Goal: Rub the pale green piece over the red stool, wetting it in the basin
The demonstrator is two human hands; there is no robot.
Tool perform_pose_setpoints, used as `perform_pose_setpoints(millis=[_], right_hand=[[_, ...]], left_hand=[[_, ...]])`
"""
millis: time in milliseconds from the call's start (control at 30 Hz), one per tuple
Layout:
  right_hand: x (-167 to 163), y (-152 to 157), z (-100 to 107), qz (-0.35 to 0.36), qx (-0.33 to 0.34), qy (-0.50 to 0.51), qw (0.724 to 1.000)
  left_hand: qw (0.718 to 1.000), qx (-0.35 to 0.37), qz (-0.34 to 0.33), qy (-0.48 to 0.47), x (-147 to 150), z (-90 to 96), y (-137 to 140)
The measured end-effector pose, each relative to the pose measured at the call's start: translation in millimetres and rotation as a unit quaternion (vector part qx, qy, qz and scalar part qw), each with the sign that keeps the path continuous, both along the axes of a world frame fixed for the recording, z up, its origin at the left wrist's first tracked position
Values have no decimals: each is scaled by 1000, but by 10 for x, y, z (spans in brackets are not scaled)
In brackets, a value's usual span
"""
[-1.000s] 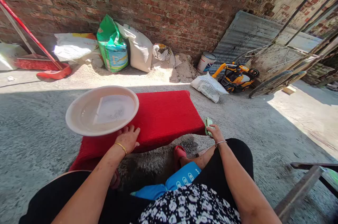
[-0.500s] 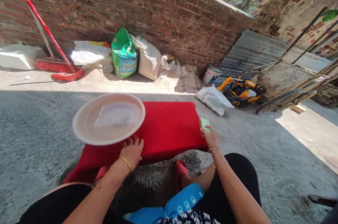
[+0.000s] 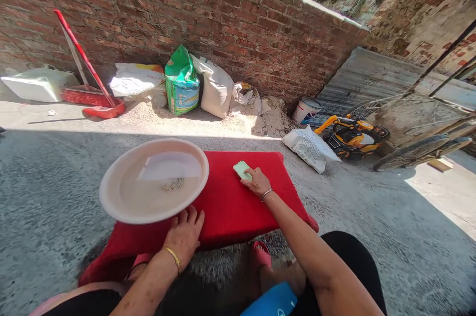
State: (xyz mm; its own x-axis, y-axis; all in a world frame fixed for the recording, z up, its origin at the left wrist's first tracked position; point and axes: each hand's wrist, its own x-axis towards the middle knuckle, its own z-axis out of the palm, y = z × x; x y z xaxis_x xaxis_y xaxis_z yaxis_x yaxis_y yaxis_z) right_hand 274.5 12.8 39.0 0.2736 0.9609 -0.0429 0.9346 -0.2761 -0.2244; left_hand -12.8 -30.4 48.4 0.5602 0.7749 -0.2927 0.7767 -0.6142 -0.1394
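Note:
My right hand is closed around a light green scrub brush, its flat back facing up, on top of a red cloth-covered bench. The underside of the brush is hidden. My left hand lies with fingers spread on the bench's near edge, just below the basin's rim. A wide pale pink basin of water stands on the left half of the bench. Dark flecks show in the water.
Along the brick wall stand a red broom and dustpan, a green sack, a white sack and a paint bucket. A white bag, a toy excavator and a wheeled cart are at right.
My right hand has moved the scrub brush left, from the bench's right edge onto its top. The left hand stays at the near edge. The view has shifted slightly.

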Motion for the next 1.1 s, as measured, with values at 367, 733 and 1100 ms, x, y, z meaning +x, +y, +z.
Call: perform_pose_setpoints(millis=[367, 733, 1100], right_hand=[[1574, -715, 212, -320, 15, -53, 946], [-486, 733, 35, 54, 75, 2, 996], [960, 395, 54, -159, -26, -30, 986]], left_hand=[[999, -1, 16, -32, 34, -1, 6], [996, -67, -9, -52, 68, -68, 21], [998, -52, -22, -40, 118, -88, 43]])
